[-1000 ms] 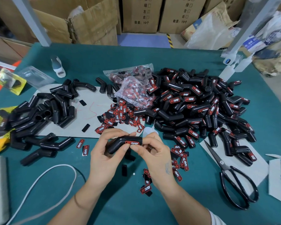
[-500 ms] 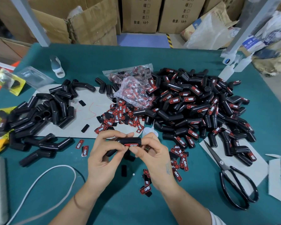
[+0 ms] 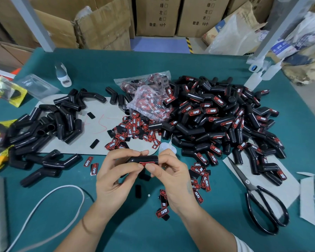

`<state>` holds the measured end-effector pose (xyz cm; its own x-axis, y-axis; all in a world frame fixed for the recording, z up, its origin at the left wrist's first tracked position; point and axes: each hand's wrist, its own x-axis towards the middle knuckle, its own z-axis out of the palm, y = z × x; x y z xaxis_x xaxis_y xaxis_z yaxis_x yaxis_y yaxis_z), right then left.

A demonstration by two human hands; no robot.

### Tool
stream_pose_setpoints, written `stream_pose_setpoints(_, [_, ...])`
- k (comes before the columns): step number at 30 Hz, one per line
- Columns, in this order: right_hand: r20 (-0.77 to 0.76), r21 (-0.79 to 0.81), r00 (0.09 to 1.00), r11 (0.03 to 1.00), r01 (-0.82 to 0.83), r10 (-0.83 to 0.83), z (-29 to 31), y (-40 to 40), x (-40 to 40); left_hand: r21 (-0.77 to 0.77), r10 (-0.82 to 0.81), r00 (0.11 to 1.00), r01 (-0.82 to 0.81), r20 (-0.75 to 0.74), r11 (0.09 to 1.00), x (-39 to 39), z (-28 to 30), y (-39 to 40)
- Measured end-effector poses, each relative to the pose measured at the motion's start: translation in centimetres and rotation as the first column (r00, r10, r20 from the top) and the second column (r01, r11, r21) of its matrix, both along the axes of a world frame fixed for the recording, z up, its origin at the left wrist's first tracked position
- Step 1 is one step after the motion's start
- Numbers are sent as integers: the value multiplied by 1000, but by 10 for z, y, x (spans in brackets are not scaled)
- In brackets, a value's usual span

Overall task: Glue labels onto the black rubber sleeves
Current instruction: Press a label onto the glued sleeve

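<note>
Both hands hold one black rubber sleeve (image 3: 145, 158) just above the green table near its front middle. My left hand (image 3: 116, 171) grips its left part, fingers over the top and thumb underneath. My right hand (image 3: 168, 171) pinches its right end, thumb pressed on the red and black label (image 3: 146, 162) on the sleeve's near side. Unlabelled sleeves (image 3: 44, 128) lie piled at the left. A big heap of labelled sleeves (image 3: 216, 120) fills the right. Loose labels (image 3: 131, 131) are scattered in the middle and by my right wrist.
A clear bag of labels (image 3: 149, 99) lies behind the loose ones. Black scissors (image 3: 258, 197) rest at the right on grey card. A white glue bottle (image 3: 62, 75) stands at the back left. A white cord (image 3: 49, 200) loops at the front left. Cardboard boxes (image 3: 156, 15) stand behind the table.
The sleeve has been turned in my hands, so its label now faces down towards me and shows less. Both thumbs have closed in on the label.
</note>
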<state>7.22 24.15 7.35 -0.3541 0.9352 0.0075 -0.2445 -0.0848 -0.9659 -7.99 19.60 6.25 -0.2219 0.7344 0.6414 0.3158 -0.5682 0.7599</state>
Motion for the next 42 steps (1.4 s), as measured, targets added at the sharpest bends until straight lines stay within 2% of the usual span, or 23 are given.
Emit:
stream_pose_setpoints(13, [-42,-16,998,998,-54,53,-3,0,1,59,64,983,-55,-174,997,-6,-5,0])
stream_pose_setpoints(34, [-66,-72,996,995,-72,67,-8,0,2,83,117,969,-101,-218,991,0,1,0])
stream_pose_setpoints(42, [38,-24,999,999,-23,24,-3,0,1,62,111,971,-100,-211,993,-1,0,1])
